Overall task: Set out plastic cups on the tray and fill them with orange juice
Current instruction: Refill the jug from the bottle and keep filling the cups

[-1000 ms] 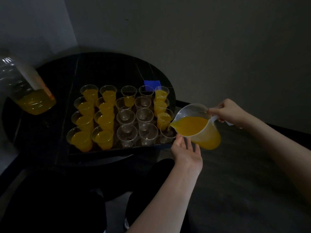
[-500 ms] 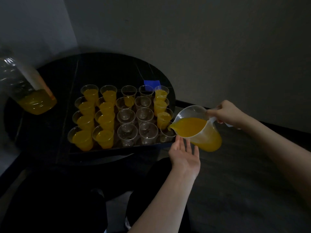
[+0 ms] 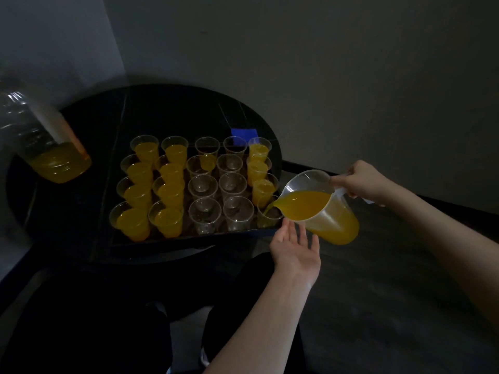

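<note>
A dark tray (image 3: 186, 240) on a round black table holds several clear plastic cups in rows. The two left columns and the right column hold orange juice; several cups in the middle, such as one near cup (image 3: 205, 215), look empty. My right hand (image 3: 359, 182) grips the handle of a clear jug (image 3: 321, 209) of orange juice, tilted left. Its spout is over the near right cup (image 3: 268, 215), and a thin stream runs into it. My left hand (image 3: 295, 245) is held flat, palm up, just below the jug, fingers straight.
A large plastic bottle (image 3: 46, 147) with juice in its bottom stands on the round black table (image 3: 162, 109) at the left. A blue patch (image 3: 243, 136) lies behind the tray. My dark-clad legs are below the table edge. Grey walls are close behind.
The jug has tipped further and moved slightly left, so juice now runs into the near right cup. My left hand has dropped a little and flattened under the jug.
</note>
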